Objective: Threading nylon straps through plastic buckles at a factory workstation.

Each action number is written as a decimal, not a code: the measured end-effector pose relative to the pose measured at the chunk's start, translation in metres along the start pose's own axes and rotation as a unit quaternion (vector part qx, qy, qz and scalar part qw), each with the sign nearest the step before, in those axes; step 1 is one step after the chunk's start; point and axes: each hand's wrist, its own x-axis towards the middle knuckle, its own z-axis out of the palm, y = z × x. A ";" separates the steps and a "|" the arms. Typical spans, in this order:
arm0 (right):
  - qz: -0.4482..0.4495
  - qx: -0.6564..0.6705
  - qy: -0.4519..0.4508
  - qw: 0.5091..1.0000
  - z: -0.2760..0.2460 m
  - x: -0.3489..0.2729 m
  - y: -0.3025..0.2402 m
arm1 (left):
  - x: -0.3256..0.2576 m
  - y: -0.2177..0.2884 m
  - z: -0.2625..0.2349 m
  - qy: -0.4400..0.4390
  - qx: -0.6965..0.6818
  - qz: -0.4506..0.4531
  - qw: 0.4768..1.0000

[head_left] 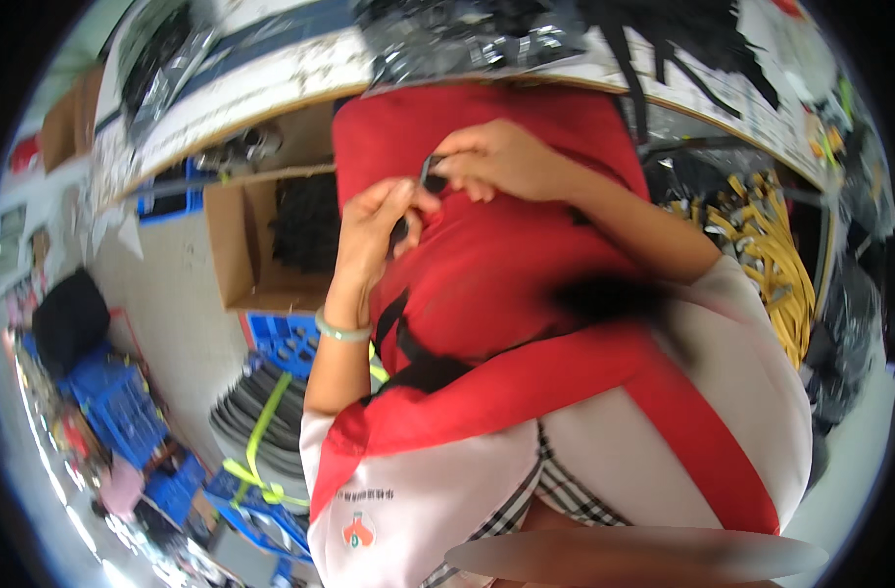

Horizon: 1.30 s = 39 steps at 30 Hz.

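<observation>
A large piece of red fabric (584,127) with black straps, perhaps a bag, lies between my body and the table's front edge. Over it, both my hands meet near the middle. My left hand (381,211) is closed, thumb and fingers pinching a small black piece (432,174) that looks like a buckle or a strap end. From the other side, my right hand (501,162) pinches the same black piece. My fingers hide part of it, so its exact kind does not show. A red apron (486,387) covers my front.
Black plastic bags (477,39) lie on the white worktable (315,69), with black strips (663,44) to the right. An open cardboard box (237,240) stands below. Yellow straps (775,265) are piled at right. Coiled grey webbing (261,421) and blue crates (124,407) sit left.
</observation>
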 end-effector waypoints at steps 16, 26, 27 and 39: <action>-0.310 -0.409 0.137 0.847 -0.052 -0.020 -0.004 | 0.046 -0.009 0.027 -0.191 -0.181 -0.100 0.960; -0.169 -0.454 0.480 0.731 -0.197 0.034 -0.053 | 0.045 -0.015 0.030 -0.125 -0.220 -0.093 0.963; -0.165 -0.503 0.476 0.702 -0.199 0.040 -0.053 | 0.044 -0.014 0.031 -0.123 -0.219 -0.093 0.964; -0.319 -0.387 0.369 0.782 -0.073 -0.018 -0.136 | 0.032 0.000 0.037 0.053 -0.090 0.036 0.994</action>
